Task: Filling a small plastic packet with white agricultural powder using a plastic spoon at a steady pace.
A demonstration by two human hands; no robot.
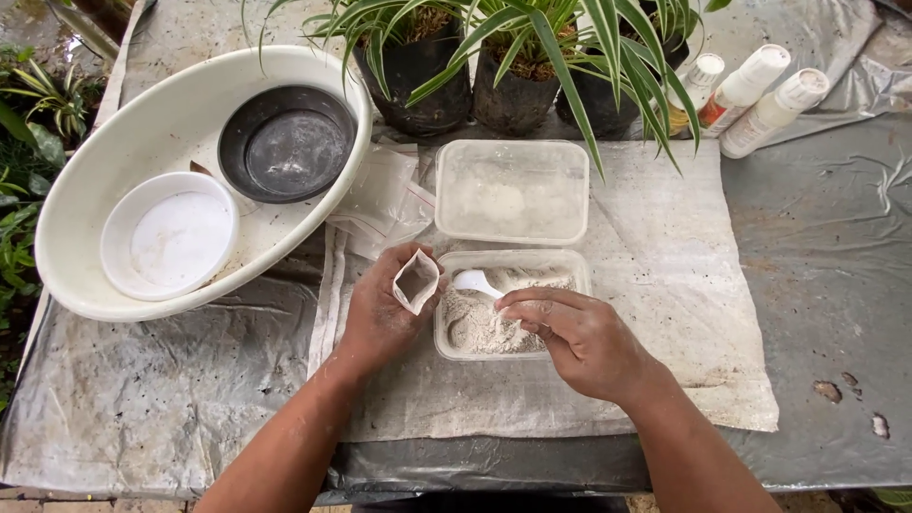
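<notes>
outdoors, the left hand (380, 318) grips a small open bag (416, 281). the right hand (579, 340) pinches a white spoon (478, 281) over a tub of powder (494, 318).

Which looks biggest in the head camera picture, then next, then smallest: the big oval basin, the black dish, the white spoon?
1. Oval white basin, biggest by far.
2. Round black dish, lying inside the basin.
3. White spoon, smallest; the right hand hides part of it over the powder tub.

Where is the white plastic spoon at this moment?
In the head view, the white plastic spoon is near the centre, held by the right hand over the clear rectangular powder tub, right of the small open bag.
</notes>
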